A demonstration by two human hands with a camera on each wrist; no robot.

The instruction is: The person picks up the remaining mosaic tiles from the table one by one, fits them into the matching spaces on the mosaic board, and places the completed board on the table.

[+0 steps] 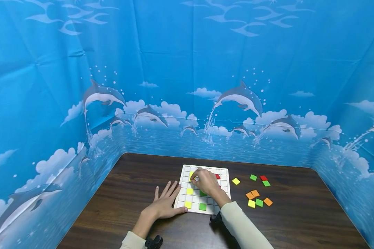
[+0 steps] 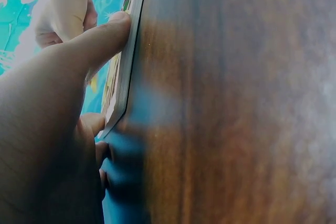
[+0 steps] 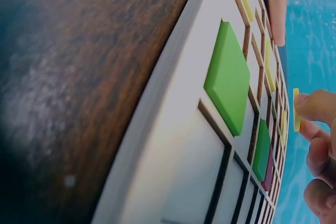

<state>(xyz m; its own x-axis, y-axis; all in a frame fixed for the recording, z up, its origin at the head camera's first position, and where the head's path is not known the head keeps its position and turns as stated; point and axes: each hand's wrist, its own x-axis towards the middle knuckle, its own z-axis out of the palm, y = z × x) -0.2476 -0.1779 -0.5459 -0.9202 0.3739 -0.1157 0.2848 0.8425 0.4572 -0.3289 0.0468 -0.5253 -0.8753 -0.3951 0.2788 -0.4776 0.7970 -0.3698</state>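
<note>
A white gridded board (image 1: pixel 225 188) lies on the table. Over its upper left part, my right hand (image 1: pixel 205 180) pinches a small yellow square tile (image 3: pixel 296 109) between thumb and fingers, held edge-on just off the board in the right wrist view. My left hand (image 1: pixel 166 204) is spread at the board's near left corner, its thumb (image 2: pixel 118 24) along the near edge and fingertips by the left edge. Set in the grid are several yellow tiles (image 1: pixel 189 191), green tiles (image 1: pixel 202 206) and red tiles (image 1: pixel 217 176). The right hand hides some cells.
Right of the board lie loose tiles: a yellow one (image 1: pixel 236 181), a red one (image 1: pixel 263 178), several green ones (image 1: pixel 253 177) and orange ones (image 1: pixel 268 201), plus another yellow (image 1: pixel 251 203). The dark wooden table (image 1: pixel 112 207) ends at a blue dolphin-print curtain (image 1: pixel 174 69).
</note>
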